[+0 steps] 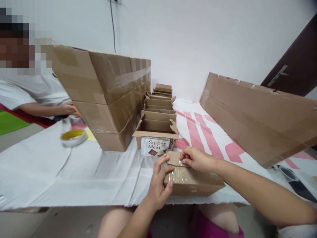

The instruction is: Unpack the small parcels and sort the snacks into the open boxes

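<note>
A small closed cardboard box lies at the table's front edge, with clear tape shining on its top. My left hand grips its left end, fingers spread over the top and the thumb along the near side. Curled fingers of my right hand pinch at a cardboard flap on the box's far left part; whether they also hold tape is hidden. Just beyond stands an open cardboard box, its front bearing a white "Su-per Meal" packet.
Taped boxes form a tall stack at left. More open boxes line up behind the nearest. A large cardboard sheet leans at right. Tape rolls lie on the white cloth. Another person's hand is at far left.
</note>
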### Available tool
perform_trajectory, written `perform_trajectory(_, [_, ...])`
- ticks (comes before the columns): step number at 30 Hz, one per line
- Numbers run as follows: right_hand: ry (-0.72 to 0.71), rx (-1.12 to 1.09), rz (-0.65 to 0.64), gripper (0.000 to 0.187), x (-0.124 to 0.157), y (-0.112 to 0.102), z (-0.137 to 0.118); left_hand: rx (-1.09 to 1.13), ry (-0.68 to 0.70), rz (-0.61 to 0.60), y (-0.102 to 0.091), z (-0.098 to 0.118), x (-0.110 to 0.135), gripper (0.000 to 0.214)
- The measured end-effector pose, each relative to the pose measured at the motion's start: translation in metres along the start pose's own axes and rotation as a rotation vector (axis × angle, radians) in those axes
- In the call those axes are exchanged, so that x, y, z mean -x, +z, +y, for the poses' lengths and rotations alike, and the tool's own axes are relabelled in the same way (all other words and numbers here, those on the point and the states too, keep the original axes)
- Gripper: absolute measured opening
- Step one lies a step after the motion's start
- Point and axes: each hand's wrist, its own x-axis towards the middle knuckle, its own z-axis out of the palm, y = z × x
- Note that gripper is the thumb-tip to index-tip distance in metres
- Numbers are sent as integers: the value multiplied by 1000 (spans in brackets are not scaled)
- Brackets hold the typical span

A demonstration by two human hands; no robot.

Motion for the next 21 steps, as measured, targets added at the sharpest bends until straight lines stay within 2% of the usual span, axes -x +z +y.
perform_trajectory(6, [-112,48,139,14,3,4,3,13,-9,-18,0,0,0,26])
perform_trajectory(12, [-99,112,95,10,6,3,-2,6,2,-13,0,-1,0,26])
perform_trajectory(17, [-125,103,132,14,8,4,-1,4,-8,-23,0,0,0,26])
perform_trajectory(21, [-151,176,113,9,9,6,-1,-1,-3,-14,-1,1,-1,26])
